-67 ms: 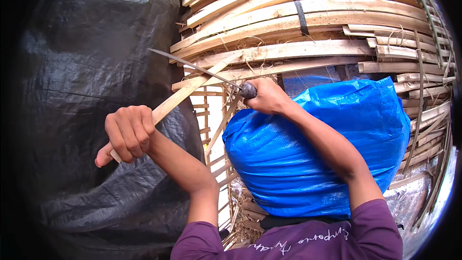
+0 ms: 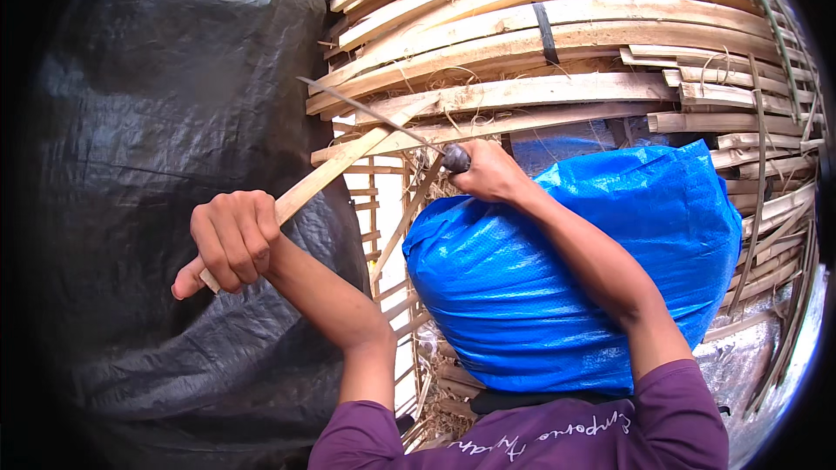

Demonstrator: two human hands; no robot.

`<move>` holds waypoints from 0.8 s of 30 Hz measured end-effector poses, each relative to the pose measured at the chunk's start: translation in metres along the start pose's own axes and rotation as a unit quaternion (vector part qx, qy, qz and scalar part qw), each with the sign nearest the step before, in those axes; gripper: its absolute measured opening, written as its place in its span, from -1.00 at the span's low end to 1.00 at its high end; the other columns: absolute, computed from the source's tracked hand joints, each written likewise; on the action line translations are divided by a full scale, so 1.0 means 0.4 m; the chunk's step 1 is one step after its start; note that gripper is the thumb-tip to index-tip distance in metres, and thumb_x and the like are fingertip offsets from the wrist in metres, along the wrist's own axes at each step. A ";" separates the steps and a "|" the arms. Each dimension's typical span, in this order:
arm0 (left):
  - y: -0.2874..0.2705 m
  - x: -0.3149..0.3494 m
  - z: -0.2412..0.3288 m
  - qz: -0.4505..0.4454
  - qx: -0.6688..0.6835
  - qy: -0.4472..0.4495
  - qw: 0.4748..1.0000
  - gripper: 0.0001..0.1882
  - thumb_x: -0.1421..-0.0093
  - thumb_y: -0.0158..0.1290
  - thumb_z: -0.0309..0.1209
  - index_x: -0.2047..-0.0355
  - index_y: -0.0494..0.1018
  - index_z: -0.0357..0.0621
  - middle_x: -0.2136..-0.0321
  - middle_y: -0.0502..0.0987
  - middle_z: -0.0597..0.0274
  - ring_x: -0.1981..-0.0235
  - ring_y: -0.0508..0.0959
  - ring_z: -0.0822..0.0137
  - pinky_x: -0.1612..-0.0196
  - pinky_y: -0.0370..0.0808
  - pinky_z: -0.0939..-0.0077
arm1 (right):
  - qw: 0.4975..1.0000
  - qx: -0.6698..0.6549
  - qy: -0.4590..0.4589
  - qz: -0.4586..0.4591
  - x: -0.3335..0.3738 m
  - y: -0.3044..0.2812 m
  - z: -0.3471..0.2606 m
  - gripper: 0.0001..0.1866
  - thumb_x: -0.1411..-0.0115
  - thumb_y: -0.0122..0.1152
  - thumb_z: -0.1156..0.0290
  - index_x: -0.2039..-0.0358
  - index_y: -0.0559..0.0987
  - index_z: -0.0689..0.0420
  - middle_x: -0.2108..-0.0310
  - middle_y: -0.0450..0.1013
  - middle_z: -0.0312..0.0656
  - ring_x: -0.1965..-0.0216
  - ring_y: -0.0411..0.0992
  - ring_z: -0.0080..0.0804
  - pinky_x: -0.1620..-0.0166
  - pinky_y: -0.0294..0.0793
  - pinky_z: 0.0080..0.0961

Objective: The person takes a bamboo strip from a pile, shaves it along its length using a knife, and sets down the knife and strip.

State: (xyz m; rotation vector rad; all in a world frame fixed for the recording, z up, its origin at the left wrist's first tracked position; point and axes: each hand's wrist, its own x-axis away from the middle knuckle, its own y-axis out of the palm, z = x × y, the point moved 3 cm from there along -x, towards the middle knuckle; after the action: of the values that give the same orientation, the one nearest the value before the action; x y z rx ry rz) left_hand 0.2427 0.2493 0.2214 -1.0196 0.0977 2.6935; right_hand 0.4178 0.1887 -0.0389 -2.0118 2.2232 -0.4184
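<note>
My left hand is closed round the lower end of a pale wooden slat, its thumb pointing out to the left. The slat slants up and to the right, its far end in front of the stacked timber. In my right hand is the dark rounded handle of a long, thin-bladed knife. Its blade points up and to the left and crosses the slat near the far end. Whether the edge touches the wood I cannot tell. My right forearm passes over a bulging blue plastic sack.
Black plastic sheeting covers the left side. Ahead lie long pale wooden strips, some bound with black bands. Split bamboo pieces are stacked at the right. A slatted lattice shows between sheeting and sack, with shavings below.
The knife has shifted right and slightly away from me, its blade tip moving right and up. My right hand has moved slightly right. My left hand and the slat stay put.
</note>
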 end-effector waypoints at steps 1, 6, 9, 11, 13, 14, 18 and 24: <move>-0.002 0.002 -0.003 -0.009 0.000 0.001 1.000 -0.38 -0.29 -0.03 0.01 0.83 0.40 -0.09 0.90 0.31 0.40 0.90 0.27 0.58 0.76 -0.03 0.75 | 0.998 -0.008 0.052 0.023 -0.028 0.004 0.082 -0.72 0.09 0.20 0.34 0.33 0.60 0.19 0.42 0.54 0.18 0.30 0.55 0.09 0.16 0.52 -0.12; 0.001 0.024 -0.008 0.016 -0.001 0.005 1.000 -0.37 -0.30 -0.03 0.03 0.83 0.40 -0.07 0.91 0.30 0.42 0.91 0.27 0.60 0.75 -0.04 0.75 | 0.998 0.048 0.046 0.021 -0.003 0.000 0.053 -0.72 0.07 0.20 0.33 0.32 0.61 0.15 0.39 0.54 0.21 0.27 0.54 0.12 0.14 0.52 -0.09; -0.001 0.029 -0.001 0.049 -0.012 0.014 0.999 -0.36 -0.30 -0.03 0.05 0.85 0.38 -0.05 0.92 0.29 0.45 0.91 0.25 0.62 0.75 -0.04 0.75 | 0.998 0.057 -0.004 0.020 0.025 0.000 -0.035 -0.73 0.07 0.21 0.32 0.32 0.60 0.13 0.40 0.55 0.16 0.27 0.54 0.11 0.15 0.51 -0.09; 0.002 0.022 -0.001 0.057 -0.008 0.016 0.998 -0.37 -0.29 -0.02 0.01 0.86 0.38 -0.03 0.92 0.29 0.48 0.91 0.23 0.65 0.73 -0.10 0.72 | 0.997 0.021 -0.069 -0.016 0.044 -0.011 -0.099 -0.74 0.07 0.21 0.31 0.33 0.60 0.11 0.44 0.54 0.11 0.28 0.54 0.09 0.15 0.50 -0.10; 0.004 0.014 0.001 0.064 -0.005 0.016 0.998 -0.39 -0.29 0.00 -0.02 0.88 0.37 0.00 0.93 0.28 0.52 0.92 0.19 0.68 0.72 -0.15 0.69 | 0.998 0.018 -0.061 -0.017 0.040 -0.006 -0.087 -0.74 0.07 0.20 0.32 0.33 0.60 0.11 0.43 0.55 0.11 0.28 0.54 0.08 0.15 0.50 -0.10; -0.002 0.009 -0.005 0.062 -0.003 0.016 0.998 -0.39 -0.29 0.00 -0.02 0.88 0.37 0.00 0.93 0.28 0.52 0.92 0.19 0.68 0.72 -0.15 0.69 | 0.998 0.019 -0.052 -0.014 0.035 -0.012 -0.070 -0.74 0.08 0.20 0.32 0.33 0.60 0.11 0.43 0.55 0.10 0.28 0.54 0.07 0.14 0.51 -0.11; -0.015 0.004 -0.009 0.080 0.000 0.021 0.997 -0.39 -0.29 -0.01 -0.02 0.88 0.36 0.01 0.93 0.26 0.52 0.92 0.17 0.67 0.72 -0.12 0.69 | 0.990 0.035 0.116 0.079 -0.014 -0.014 0.173 -0.74 0.08 0.16 0.32 0.36 0.58 0.16 0.49 0.52 0.16 0.42 0.53 0.05 0.25 0.47 -0.11; -0.025 0.008 -0.004 0.080 -0.012 0.022 0.997 -0.37 -0.30 -0.03 0.02 0.88 0.34 0.02 0.93 0.25 0.52 0.92 0.17 0.65 0.72 -0.09 0.70 | 0.998 0.052 0.036 0.027 -0.010 -0.023 0.086 -0.69 0.08 0.18 0.31 0.31 0.59 0.18 0.41 0.54 0.18 0.30 0.53 0.13 0.17 0.51 -0.08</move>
State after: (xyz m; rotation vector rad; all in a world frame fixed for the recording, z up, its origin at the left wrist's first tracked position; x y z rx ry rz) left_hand 0.2440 0.2595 0.2182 -1.1220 0.1625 2.8218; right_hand 0.4361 0.1877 -0.0695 -1.9104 2.2398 -0.5956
